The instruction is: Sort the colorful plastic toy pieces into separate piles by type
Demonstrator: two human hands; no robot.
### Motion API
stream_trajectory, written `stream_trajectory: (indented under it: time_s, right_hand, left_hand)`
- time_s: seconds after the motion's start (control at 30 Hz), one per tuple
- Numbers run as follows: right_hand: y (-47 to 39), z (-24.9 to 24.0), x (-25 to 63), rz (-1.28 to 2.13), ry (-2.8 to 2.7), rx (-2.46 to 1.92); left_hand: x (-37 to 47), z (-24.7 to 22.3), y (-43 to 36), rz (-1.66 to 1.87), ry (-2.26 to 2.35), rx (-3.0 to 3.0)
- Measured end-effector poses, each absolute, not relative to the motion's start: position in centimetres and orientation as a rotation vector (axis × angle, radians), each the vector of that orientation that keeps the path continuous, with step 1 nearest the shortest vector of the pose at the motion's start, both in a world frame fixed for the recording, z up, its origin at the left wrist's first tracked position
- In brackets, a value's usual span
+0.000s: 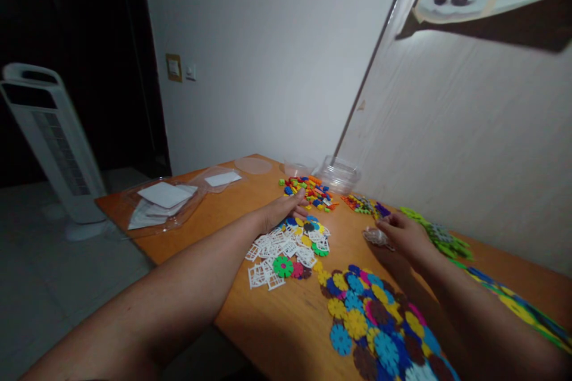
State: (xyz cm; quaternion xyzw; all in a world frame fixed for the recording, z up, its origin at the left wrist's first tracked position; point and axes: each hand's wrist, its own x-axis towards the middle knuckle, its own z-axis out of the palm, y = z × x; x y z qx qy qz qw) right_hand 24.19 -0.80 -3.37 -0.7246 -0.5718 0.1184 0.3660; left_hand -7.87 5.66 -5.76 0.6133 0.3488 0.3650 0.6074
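My left hand (282, 212) reaches over a mixed pile, thumb raised apart from the fingers, with nothing visible held in it. Beneath and in front of it lie white plastic window-frame pieces (277, 245), mixed with coloured flower-shaped discs such as a green disc (283, 266). On the right, my right hand (404, 232) is closed, its fingertips at a small white latticed plastic piece (378, 237) just above the table. Nearer to me spreads a large heap of blue, yellow, brown and pink flower-shaped discs (356, 324).
Small coloured blocks (308, 190) are heaped behind my left hand, near clear plastic containers (338, 174). Green pieces (440, 237) lie along the wall side. Clear packaging with white paper (165, 195) rests at the table's left corner. A white tower appliance (58, 143) stands on the floor.
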Motion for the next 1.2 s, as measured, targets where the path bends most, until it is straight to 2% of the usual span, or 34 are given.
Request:
stream_trajectory:
  time_s: [0.1, 0.23, 0.47, 0.73, 0.93, 1.2]
  right_hand:
    - [-0.8, -3.8, 23.4, 0.189, -1.600, -1.810]
    - [-1.0, -4.4, 18.2, 0.363, -1.853, -1.678]
    - [-0.2, -5.1, 13.1, 0.449, -2.047, -1.829]
    - [1.0, -6.5, 13.1, 0.624, -1.886, -1.654]
    - [0.2, -4.7, 13.4, 0.627, -1.803, -1.668]
    - [-1.2, -1.8, 21.0, 0.581, -1.411, -1.826]
  left_hand:
    - [-7.9, -5.8, 5.6, 0.842, 0.806, 1.418]
    - [-7.9, -5.8, 5.6, 0.839, 0.803, 1.421]
    - [-8.0, -5.8, 5.6, 0.845, 0.786, 1.408]
    - [-7.9, -6.1, 5.8, 0.836, 0.781, 1.347]
    - [-7.9, -5.9, 5.6, 0.847, 0.787, 1.376]
    - [-7.9, -5.8, 5.7, 0.835, 0.781, 1.387]
